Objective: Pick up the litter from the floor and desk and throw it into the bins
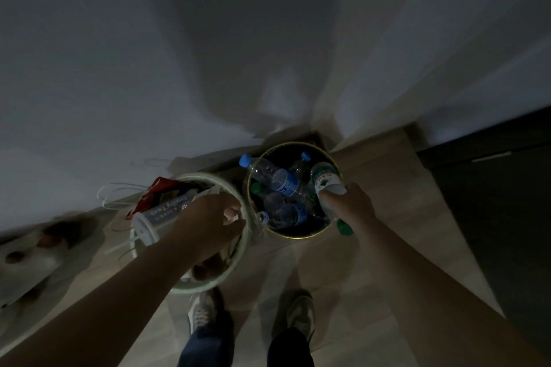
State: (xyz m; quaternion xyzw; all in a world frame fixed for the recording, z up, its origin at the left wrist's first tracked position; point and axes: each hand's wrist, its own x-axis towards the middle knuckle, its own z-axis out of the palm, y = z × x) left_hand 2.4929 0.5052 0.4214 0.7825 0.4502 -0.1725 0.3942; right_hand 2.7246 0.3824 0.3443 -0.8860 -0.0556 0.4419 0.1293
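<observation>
Pale bin (243,235) sat left, stuffed with a cup (161,214) and wrappers (152,192); dark bin (298,236) right, packed with bottles (277,177). Right hand (351,202) was wrapped round a green-labelled bottle (325,177) at the dark bin's right rim; left hand (208,220) was over the pale bin, grip impossible to tell.

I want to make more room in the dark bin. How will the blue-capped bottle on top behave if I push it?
The blue-capped bottle looks clear and empty, so probably light. It lies tilted over other bottles in the dark bin, so it may roll or slide. Capped, it would likely spring back rather than crush.
</observation>
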